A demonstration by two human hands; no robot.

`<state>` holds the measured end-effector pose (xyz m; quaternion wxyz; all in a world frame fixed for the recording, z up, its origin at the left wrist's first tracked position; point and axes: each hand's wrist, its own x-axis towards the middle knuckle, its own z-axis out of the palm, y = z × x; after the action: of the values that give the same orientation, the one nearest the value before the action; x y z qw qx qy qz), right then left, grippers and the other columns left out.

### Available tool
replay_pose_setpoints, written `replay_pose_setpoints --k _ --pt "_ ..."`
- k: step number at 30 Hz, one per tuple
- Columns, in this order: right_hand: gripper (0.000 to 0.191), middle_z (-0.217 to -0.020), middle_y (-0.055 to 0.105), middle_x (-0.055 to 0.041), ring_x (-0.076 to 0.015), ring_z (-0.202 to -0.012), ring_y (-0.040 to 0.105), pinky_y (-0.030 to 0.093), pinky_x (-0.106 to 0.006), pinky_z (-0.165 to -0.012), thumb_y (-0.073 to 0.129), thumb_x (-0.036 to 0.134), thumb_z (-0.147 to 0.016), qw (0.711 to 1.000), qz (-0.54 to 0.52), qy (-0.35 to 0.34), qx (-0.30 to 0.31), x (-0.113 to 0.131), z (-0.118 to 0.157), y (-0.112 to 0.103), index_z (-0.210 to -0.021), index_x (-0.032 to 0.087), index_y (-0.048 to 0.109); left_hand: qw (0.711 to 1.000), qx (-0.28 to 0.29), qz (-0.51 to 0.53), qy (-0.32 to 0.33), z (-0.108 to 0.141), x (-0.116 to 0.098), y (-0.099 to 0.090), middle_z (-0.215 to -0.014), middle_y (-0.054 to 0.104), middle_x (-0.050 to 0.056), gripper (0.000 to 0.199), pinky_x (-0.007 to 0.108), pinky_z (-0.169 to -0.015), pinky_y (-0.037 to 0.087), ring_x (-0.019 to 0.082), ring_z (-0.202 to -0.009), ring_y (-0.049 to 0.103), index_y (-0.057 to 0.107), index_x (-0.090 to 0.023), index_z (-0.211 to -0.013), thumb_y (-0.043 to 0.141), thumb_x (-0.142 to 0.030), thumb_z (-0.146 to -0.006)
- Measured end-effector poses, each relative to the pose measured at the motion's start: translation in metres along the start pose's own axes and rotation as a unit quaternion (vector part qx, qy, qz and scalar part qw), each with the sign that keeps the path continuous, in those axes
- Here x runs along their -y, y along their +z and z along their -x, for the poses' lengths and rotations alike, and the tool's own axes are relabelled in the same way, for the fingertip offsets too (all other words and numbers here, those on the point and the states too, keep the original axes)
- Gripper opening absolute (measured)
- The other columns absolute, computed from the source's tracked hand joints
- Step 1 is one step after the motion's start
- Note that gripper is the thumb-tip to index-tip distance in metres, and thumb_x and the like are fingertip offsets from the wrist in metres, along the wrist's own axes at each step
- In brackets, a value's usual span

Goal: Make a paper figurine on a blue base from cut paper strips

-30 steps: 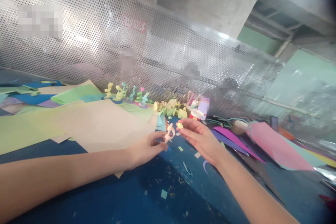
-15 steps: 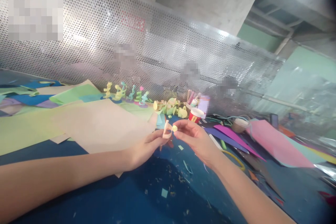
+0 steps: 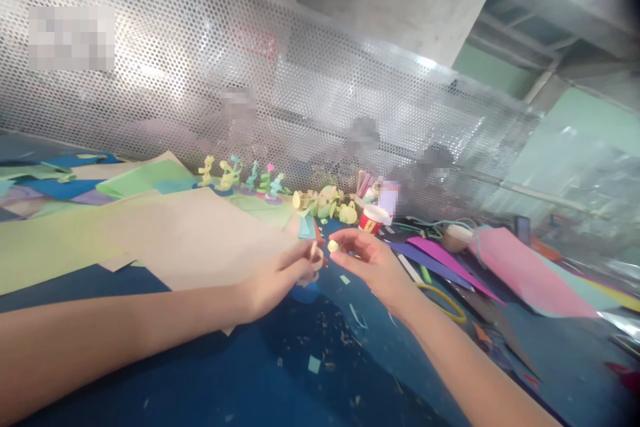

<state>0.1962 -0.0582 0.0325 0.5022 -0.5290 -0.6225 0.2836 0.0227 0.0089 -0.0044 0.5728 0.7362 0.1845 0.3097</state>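
Observation:
My left hand is closed on a curled peach paper piece, with a blue round shape just below it. To its right, my right hand pinches a small pale yellow piece between thumb and forefinger. A narrow gap separates the two pieces. Behind my hands are folded light-blue paper, yellow-green paper shapes and a red and white cup.
Large beige paper and green sheets cover the left. Curly paper figures stand along the perforated screen. Pink paper, a yellow ring and paper scraps lie rightward and in front.
My left hand has turned and lowered the peach piece, which now sits farther from the yellow piece. The blue round shape has come into view. My right hand is almost unmoved.

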Motion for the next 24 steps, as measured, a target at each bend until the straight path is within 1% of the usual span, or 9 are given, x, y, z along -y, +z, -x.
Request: replay_pose_setpoints --k 2,3,4,5,8,11,15,19,24 --pt "0.018 -0.085 0.06 0.0012 -0.0122 -0.076 0.052 0.043 -0.026 -0.069 0.065 0.026 -0.074 1.0 0.001 -0.006 0.004 0.0 0.0 0.001 -0.092 0.024 0.061 0.998 -0.015 0.05 -0.027 0.0 -0.002 0.001 -0.108 0.058 0.003 0.038 0.033 -0.087 0.04 0.022 -0.103 0.051 0.048 -0.026 -0.12 0.043 -0.037 -0.084" --pt "0.018 -0.086 0.06 0.001 -0.0124 -0.077 0.052 0.042 -0.026 -0.069 0.064 0.026 -0.074 1.0 -0.001 -0.007 0.007 -0.001 0.0 0.002 -0.092 0.024 0.06 0.997 -0.019 0.066 -0.038 0.0 -0.003 0.001 -0.112 0.057 0.003 0.038 0.033 -0.089 0.038 0.022 -0.107 0.049 0.048 -0.026 -0.12 0.043 -0.039 -0.084" --pt "0.018 -0.086 0.06 0.0007 -0.0126 -0.078 0.053 0.043 -0.026 -0.069 0.064 0.026 -0.074 1.0 -0.003 -0.008 0.011 -0.001 0.0 0.003 -0.091 0.023 0.06 0.996 -0.019 0.072 -0.039 0.0 -0.005 0.002 -0.111 0.056 0.003 0.037 0.032 -0.089 0.038 0.022 -0.106 0.049 0.048 -0.026 -0.118 0.044 -0.041 -0.084" --pt "0.018 -0.087 0.061 0.0004 -0.013 -0.078 0.053 0.043 -0.026 -0.069 0.064 0.026 -0.074 1.0 -0.004 -0.006 0.014 -0.001 0.0 0.004 -0.091 0.023 0.059 0.997 -0.011 0.073 -0.034 0.0 -0.006 0.003 -0.107 0.057 0.004 0.036 0.032 -0.087 0.038 0.021 -0.102 0.05 0.048 -0.026 -0.116 0.044 -0.041 -0.084" --pt "0.016 -0.087 0.06 -0.0002 -0.0133 -0.078 0.054 0.044 -0.026 -0.067 0.063 0.026 -0.074 1.0 -0.001 0.002 0.017 -0.001 0.001 0.007 -0.089 0.022 0.058 0.996 0.011 0.086 -0.01 0.001 -0.01 0.004 -0.089 0.057 0.001 0.029 0.03 -0.077 0.04 0.016 -0.083 0.052 0.045 -0.024 -0.108 0.045 -0.04 -0.085" --pt "0.017 -0.084 0.059 -0.0001 -0.0128 -0.074 0.053 0.044 -0.026 -0.065 0.064 0.026 -0.074 1.0 0.002 0.007 0.014 -0.001 0.002 0.009 -0.088 0.022 0.057 0.996 0.006 0.09 0.001 0.001 -0.013 0.004 -0.081 0.053 -0.001 0.021 0.027 -0.072 0.04 0.012 -0.073 0.049 0.042 -0.022 -0.098 0.042 -0.04 -0.087" --pt "0.016 -0.084 0.059 -0.0004 -0.0127 -0.074 0.052 0.043 -0.025 -0.063 0.063 0.026 -0.075 1.0 -0.003 0.006 0.011 0.0 0.003 0.011 -0.088 0.021 0.055 0.998 0.0 0.063 0.018 0.001 -0.013 0.004 -0.074 0.049 -0.003 0.016 0.026 -0.069 0.039 0.011 -0.07 0.047 0.041 -0.021 -0.092 0.038 -0.037 -0.089" --pt "0.017 -0.084 0.059 -0.0011 -0.0134 -0.073 0.053 0.044 -0.025 -0.061 0.063 0.029 -0.074 1.0 -0.001 0.006 0.005 0.001 0.003 0.013 -0.087 0.021 0.055 0.998 -0.001 0.062 0.022 -0.001 -0.01 0.004 -0.075 0.049 -0.003 0.016 0.026 -0.068 0.039 0.011 -0.069 0.048 0.042 -0.02 -0.09 0.041 -0.036 -0.088" --pt "0.017 -0.084 0.059 -0.0011 -0.0135 -0.074 0.053 0.045 -0.025 -0.06 0.064 0.029 -0.074 1.0 -0.019 0.009 0.01 0.002 0.002 0.013 -0.086 0.022 0.056 0.998 -0.005 0.064 0.019 -0.001 -0.012 0.006 -0.076 0.049 -0.002 0.017 0.026 -0.067 0.04 0.011 -0.069 0.049 0.043 -0.019 -0.088 0.046 -0.035 -0.085"
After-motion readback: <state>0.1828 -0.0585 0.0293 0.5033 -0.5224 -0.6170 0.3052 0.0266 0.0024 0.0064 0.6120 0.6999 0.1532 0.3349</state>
